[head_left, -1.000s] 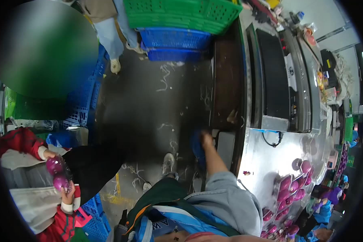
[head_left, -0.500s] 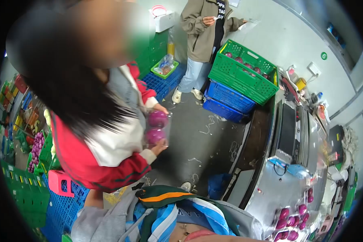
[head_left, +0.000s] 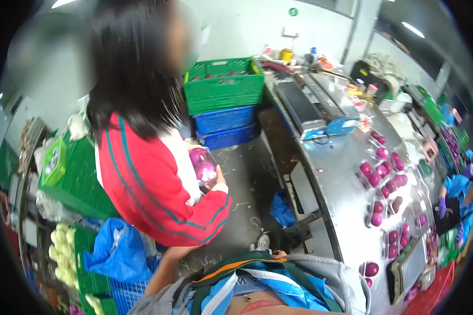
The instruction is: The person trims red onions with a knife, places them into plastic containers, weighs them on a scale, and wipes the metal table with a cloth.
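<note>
My left arm reaches forward at the lower left, and my left hand point(head_left: 180, 251) is mostly hidden at the hem of a co-worker's red jacket point(head_left: 147, 184); its fingers do not show. Just above my apron point(head_left: 231, 266), a small part of my right hand point(head_left: 279, 254) peeks out, the rest covered by clothing. The co-worker stands close in front of me, holding a clear plastic pack point(head_left: 213, 160) of purple, onion-like produce point(head_left: 205, 171) in both hands.
Right of me, a steel table point(head_left: 346, 210) carries several clear packs of purple produce point(head_left: 376, 219), a dark-topped machine point(head_left: 299, 107) and a tilted scale-like device point(head_left: 408, 268). Ahead, a green crate point(head_left: 223, 94) sits on blue crates point(head_left: 226, 121). A blue bag point(head_left: 118, 252) and green crates stand left.
My view has swung right, bringing more of the steel table into sight. The person in the beige jacket is no longer visible. The co-worker now appears more side-on, still holding the pack.
</note>
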A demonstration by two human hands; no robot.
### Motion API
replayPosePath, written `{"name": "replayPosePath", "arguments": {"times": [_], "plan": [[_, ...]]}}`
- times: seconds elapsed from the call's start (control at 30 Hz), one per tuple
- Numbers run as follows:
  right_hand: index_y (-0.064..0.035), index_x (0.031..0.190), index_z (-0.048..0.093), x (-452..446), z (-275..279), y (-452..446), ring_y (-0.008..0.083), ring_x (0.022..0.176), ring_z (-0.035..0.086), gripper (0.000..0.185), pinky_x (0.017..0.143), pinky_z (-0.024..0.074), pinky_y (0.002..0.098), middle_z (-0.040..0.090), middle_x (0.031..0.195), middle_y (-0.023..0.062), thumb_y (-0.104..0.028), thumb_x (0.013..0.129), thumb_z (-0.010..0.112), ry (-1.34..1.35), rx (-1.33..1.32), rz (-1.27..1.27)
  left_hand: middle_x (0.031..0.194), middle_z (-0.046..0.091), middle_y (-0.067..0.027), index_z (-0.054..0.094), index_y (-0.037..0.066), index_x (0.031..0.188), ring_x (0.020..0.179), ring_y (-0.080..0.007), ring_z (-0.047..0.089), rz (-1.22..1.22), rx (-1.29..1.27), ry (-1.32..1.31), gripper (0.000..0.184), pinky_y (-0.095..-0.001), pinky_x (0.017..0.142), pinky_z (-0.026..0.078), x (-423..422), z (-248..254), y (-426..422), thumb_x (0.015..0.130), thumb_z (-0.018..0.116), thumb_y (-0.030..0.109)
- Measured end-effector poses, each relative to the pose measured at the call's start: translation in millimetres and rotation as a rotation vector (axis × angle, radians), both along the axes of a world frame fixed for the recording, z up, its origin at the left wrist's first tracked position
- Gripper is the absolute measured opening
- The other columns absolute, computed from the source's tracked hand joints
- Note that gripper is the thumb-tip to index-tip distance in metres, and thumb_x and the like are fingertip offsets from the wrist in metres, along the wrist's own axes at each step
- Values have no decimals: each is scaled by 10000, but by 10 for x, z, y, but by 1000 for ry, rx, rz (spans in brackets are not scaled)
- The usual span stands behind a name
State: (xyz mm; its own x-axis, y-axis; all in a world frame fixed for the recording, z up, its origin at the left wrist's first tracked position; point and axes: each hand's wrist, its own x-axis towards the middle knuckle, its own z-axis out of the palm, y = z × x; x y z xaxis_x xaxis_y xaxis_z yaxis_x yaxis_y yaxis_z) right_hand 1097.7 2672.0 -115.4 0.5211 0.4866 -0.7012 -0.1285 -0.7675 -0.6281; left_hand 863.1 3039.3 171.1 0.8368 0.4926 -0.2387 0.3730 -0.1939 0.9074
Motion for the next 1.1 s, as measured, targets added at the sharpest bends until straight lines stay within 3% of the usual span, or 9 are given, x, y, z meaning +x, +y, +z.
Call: {"name": "replayPosePath", "arguments": {"times": [0.03,0.1,0.17,0.23,0.3,0.5,0.8,1.0,1.1], "plan": [[-23,1148,581,-32,-74,-123,211,914,621,585,830,479,306,646,1019,134,-359,696,738,-24,-73,8,1198,550,-87,460,26,1260,1081,-215,528,-316,-362,14,540,-347,911,432,33,-400,-25,791,683,177],[-23,1149,581,-151,-181,-473,215,908,623,575,822,483,308,649,1005,133,-345,699,739,-50,-24,-124,1103,609,-93,480,40,1241,990,-212,584,-699,122,23,504,-324,841,469,-180,-1220,-177,796,673,178],[-24,1149,581,-261,-181,-745,219,902,625,565,815,487,310,651,992,132,-331,703,740,-60,29,-251,1081,618,-105,487,44,1232,982,-221,593,-627,-183,134,508,-322,842,466,-331,-1833,-191,792,669,221],[-16,1150,575,-336,-292,-989,225,883,632,559,799,494,327,656,967,129,-301,701,745,-7,-39,-349,1059,628,-118,493,49,1224,975,-231,602,-543,-479,270,514,-320,843,463,-353,-1741,-205,789,665,264],[-7,1137,577,-466,-399,-1092,225,844,639,513,767,503,333,663,918,126,-256,716,732,-11,-68,-400,1057,624,-147,489,56,1226,976,-264,603,-710,261,451,562,-331,838,466,-132,-1049,-318,767,653,335],[26,1123,542,-912,538,-1249,179,686,620,410,626,504,307,645,853,128,-186,786,641,-143,145,-506,1076,618,-141,496,59,1214,1000,-311,582,-817,391,383,546,-384,843,462,448,-878,-649,754,662,300],[-5,1157,526,-2115,1775,-2288,223,918,609,419,808,478,330,638,991,148,-216,807,619,-166,111,-734,1066,617,-170,515,55,1208,948,-318,607,-1358,423,305,522,-383,838,470,1357,-757,-2313,725,662,186],[-30,1134,548,-3019,2288,-3339,275,879,630,354,783,487,335,648,944,163,-168,810,591,-347,-60,-842,852,659,-104,636,40,992,728,-177,638,-1318,110,-227,197,-281,664,500,1559,-412,-4411,799,613,72],[-36,926,631,-3438,2293,-3865,228,727,649,164,667,503,327,661,786,119,-149,811,601,-574,-170,-1146,879,652,-119,637,35,912,781,-251,639,-1415,35,-514,122,-306,685,495,1529,-270,-5609,807,615,94]]}}
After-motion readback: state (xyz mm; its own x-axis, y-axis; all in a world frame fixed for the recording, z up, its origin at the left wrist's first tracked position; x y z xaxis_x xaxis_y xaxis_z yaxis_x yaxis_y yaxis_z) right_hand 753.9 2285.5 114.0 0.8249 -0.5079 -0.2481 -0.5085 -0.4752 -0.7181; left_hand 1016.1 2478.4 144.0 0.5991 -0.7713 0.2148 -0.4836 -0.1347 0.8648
